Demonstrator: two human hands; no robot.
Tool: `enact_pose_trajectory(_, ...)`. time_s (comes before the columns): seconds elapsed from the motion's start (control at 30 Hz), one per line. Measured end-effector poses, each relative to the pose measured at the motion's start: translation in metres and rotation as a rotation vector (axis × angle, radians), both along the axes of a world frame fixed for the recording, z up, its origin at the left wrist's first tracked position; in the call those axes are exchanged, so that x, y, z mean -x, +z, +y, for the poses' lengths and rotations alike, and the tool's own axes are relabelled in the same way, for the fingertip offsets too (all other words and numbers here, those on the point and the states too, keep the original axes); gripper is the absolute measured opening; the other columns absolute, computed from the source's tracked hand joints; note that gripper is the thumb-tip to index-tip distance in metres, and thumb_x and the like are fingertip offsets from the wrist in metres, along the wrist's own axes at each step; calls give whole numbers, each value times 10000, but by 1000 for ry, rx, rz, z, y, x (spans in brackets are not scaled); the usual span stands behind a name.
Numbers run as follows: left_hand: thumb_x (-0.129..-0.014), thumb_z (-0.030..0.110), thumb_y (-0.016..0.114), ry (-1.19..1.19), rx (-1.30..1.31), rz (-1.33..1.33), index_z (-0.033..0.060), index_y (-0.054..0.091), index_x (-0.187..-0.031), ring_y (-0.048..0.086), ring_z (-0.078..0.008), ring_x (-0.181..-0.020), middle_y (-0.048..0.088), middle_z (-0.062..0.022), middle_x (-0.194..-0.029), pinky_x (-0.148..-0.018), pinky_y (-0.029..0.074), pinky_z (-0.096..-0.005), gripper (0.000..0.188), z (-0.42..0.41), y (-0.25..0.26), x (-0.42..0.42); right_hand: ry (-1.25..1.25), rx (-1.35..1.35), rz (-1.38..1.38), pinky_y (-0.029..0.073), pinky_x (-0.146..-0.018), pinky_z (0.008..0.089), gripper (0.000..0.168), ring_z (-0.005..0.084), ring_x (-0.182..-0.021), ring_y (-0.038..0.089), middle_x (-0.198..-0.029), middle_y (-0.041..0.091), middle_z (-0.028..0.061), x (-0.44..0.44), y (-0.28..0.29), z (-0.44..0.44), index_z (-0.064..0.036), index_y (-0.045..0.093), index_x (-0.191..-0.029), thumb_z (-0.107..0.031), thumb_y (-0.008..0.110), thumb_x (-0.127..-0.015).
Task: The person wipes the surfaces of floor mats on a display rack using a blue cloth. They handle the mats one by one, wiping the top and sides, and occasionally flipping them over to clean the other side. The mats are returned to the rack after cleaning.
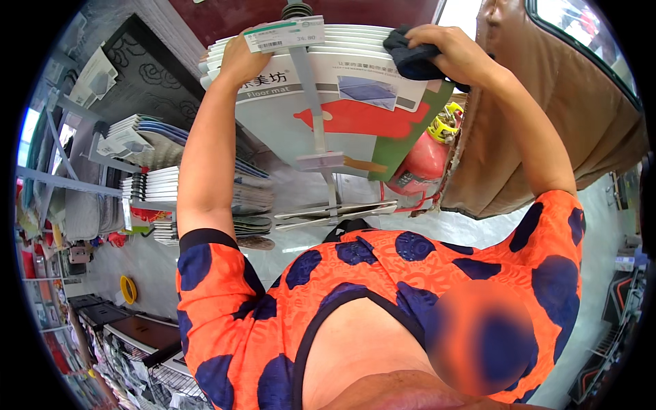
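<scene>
Several packaged floor mats (266, 120) hang before me on a metal display arm (309, 92), their white header cards stacked front to back. At the left end of the stack, my left hand (241, 59) holds the header cards, its fingertips partly hidden behind a price tag (287, 35). A dark cloth (412, 56) is bunched in my right hand (451, 51), and it lies against the right end of the cards. The front mat is grey, red and green.
A red fire extinguisher (423, 164) stands behind the mats on the right, beside a brown padded door curtain (543, 113). More mats (159, 184) hang on racks at the left. A yellow ring-shaped object (128, 289) is on the floor near shelving.
</scene>
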State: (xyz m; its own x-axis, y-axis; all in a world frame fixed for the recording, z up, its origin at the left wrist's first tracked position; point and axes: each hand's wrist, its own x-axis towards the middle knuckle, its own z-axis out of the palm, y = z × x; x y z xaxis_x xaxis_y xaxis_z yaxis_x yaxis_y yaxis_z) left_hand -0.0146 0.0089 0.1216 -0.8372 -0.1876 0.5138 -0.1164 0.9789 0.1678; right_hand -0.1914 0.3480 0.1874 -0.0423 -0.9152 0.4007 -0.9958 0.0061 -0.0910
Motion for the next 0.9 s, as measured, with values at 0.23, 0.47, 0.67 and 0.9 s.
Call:
enact_pose_trajectory(0.23, -869, 217, 558, 28, -49, 15, 59, 661, -1092, 626, -329, -1022, 671, -165, -1086, -842, 475, -393, 292, -9, -1, 7, 15, 85, -67, 496, -764, 445, 214, 382, -898, 629, -909, 673, 184, -33, -17, -86, -35, 667, -909, -29, 590, -710)
enact_pose_trajectory(0.47, -799, 28, 637, 113, -203, 907, 21, 632, -873, 622, -244, -785, 650, -102, -849, -738, 493, -335, 74, 85, -25, -41, -163, 477, -504, 511, -770, 350, 276, 259, -851, 659, -935, 687, 158, -21, -14, -35, -20, 673, -1005, 20, 554, -760)
enact_pose_trajectory(0.67, -721, 79, 733, -523, 19, 432, 58, 635, -1106, 568, -321, -1073, 605, -135, -1145, -918, 456, -429, 398, 217, -10, -11, -212, 956, -1112, 506, -800, 269, 327, 160, -868, 622, -963, 668, 78, -18, -16, 29, 10, 634, -1076, 131, 507, -800)
enact_pose_trajectory(0.9, -668, 100, 762, -454, 106, 301, 68, 607, -1148, 545, -306, -1010, 578, -104, -1088, -875, 425, -434, 505, 223, -11, 18, -214, 1137, -1007, 497, -828, 255, 357, 132, -904, 613, -990, 656, 65, -28, -34, 53, 11, 631, -1083, 174, 495, -795)
